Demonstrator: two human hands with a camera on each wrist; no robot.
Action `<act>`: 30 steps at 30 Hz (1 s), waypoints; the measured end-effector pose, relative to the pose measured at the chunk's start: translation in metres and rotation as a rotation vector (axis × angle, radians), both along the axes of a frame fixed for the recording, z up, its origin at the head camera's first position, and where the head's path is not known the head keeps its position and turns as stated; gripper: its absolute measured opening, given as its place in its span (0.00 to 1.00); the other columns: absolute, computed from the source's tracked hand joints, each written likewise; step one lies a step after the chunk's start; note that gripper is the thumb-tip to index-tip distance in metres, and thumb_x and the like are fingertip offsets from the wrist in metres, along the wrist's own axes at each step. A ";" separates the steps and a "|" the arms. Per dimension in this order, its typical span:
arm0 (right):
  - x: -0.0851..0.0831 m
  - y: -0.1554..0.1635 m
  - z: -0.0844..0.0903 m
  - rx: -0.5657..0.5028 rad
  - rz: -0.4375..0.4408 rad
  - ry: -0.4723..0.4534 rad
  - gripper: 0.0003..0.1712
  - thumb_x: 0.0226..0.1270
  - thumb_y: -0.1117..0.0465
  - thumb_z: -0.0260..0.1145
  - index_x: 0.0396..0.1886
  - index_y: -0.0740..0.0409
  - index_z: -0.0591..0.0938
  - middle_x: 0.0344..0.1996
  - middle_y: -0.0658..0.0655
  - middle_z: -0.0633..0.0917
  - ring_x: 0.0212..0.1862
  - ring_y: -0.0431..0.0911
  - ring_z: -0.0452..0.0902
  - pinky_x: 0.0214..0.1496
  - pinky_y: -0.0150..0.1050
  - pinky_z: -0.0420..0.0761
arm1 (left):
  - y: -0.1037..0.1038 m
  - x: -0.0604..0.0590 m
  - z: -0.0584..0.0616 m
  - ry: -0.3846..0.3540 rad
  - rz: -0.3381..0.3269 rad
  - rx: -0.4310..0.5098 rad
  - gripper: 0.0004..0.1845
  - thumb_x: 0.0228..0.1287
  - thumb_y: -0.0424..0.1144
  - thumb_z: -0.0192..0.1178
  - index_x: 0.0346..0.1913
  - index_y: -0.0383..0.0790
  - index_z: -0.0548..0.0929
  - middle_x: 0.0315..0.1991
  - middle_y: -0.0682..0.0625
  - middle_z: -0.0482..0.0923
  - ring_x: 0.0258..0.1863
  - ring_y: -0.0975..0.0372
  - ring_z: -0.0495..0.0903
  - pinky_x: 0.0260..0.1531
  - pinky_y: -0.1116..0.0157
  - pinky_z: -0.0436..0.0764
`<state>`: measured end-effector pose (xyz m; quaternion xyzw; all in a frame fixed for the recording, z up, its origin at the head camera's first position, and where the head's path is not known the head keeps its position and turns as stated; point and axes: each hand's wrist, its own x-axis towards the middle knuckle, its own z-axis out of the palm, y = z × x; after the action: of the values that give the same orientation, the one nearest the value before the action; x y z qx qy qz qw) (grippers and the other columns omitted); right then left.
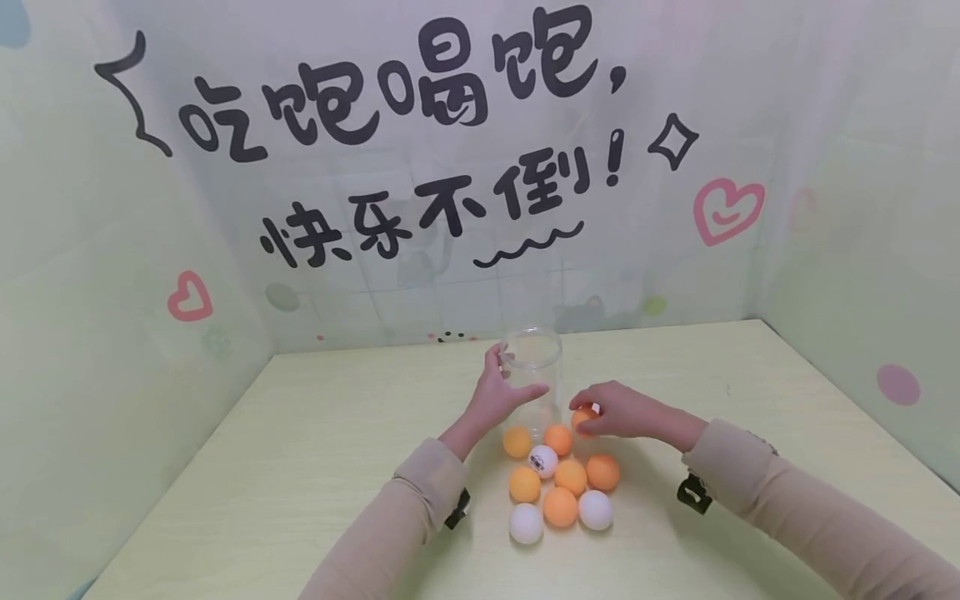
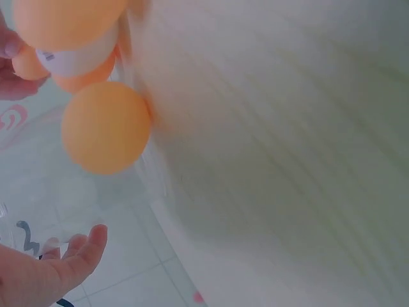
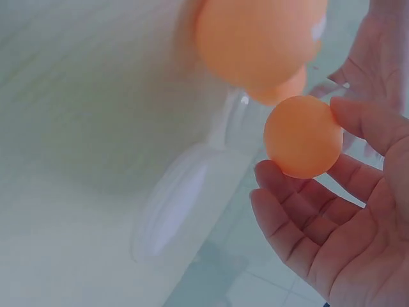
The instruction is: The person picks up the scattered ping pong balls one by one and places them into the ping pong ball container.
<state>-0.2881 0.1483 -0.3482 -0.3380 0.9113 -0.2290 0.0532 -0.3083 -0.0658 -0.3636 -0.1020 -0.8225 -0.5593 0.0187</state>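
Observation:
A clear, open-topped plastic jar (image 1: 553, 379) stands upright toward the back of the table. My left hand (image 1: 497, 398) holds it from the left, thumb across the front and fingers round the far side. Just right of the jar, my right hand (image 1: 628, 412) pinches an orange ping-pong ball (image 3: 303, 135) between thumb and fingertips, low beside the jar. Several orange and white ping-pong balls lie grouped in front of the jar, among them a white ball with a dark print (image 1: 545, 461) and an orange ball (image 2: 107, 128) close to the jar's base.
The pale wooden table (image 1: 315, 467) meets a printed curtain (image 1: 420, 300) at its back edge, with more curtain on both sides. Nearest me in the group are a white ball (image 1: 526, 524), an orange ball (image 1: 560, 507) and another white ball (image 1: 596, 510).

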 end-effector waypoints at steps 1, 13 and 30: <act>-0.001 0.000 0.002 -0.005 0.000 0.001 0.18 0.58 0.61 0.63 0.45 0.67 0.79 0.35 0.54 0.81 0.34 0.43 0.72 0.38 0.37 0.76 | 0.000 0.000 0.000 0.000 0.000 0.000 0.51 0.48 0.45 0.70 0.68 0.40 0.47 0.66 0.40 0.58 0.63 0.44 0.61 0.58 0.49 0.67; -0.012 0.004 0.056 -0.007 -0.042 0.127 0.19 0.59 0.60 0.63 0.47 0.67 0.79 0.38 0.58 0.82 0.33 0.45 0.72 0.37 0.39 0.76 | 0.002 0.000 0.001 0.001 0.007 0.007 0.50 0.48 0.44 0.70 0.68 0.41 0.48 0.66 0.39 0.58 0.63 0.45 0.61 0.58 0.49 0.67; -0.021 -0.037 0.096 -0.009 -0.033 0.300 0.20 0.58 0.60 0.62 0.49 0.65 0.79 0.47 0.62 0.81 0.48 0.53 0.76 0.50 0.47 0.75 | -0.001 -0.001 -0.001 -0.021 0.003 0.014 0.51 0.47 0.46 0.70 0.68 0.43 0.47 0.67 0.42 0.57 0.64 0.46 0.60 0.58 0.50 0.67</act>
<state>-0.3094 0.1108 -0.2526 -0.3537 0.9134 -0.1809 -0.0887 -0.3092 -0.0666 -0.3646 -0.0949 -0.8188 -0.5661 0.0115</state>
